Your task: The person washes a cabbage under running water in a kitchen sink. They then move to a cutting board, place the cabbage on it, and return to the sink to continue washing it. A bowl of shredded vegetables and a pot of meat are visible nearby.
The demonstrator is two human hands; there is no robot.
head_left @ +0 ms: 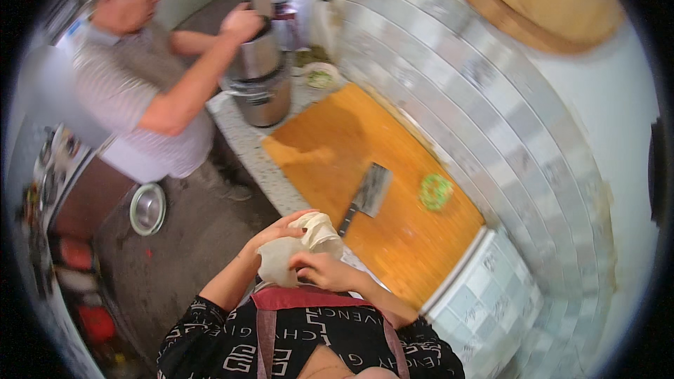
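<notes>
Close in front of my chest I hold a cream-white, soft, layered bundle, with a thin pale sheet hanging from it. Its exact kind cannot be made out. My left hand is closed around the bundle's left and far side. My right hand has its fingers bent against the near side, pinching at the pale sheet. Just beyond my hands, a cleaver with a black handle lies on the wooden cutting board. Chopped green vegetable sits in a small heap to the cleaver's right.
Another person stands at the far left, one hand on a tall metal pot-like appliance. Beside it is a small bowl with green pieces. A metal basin stands on the floor at left. A tiled wall borders the board.
</notes>
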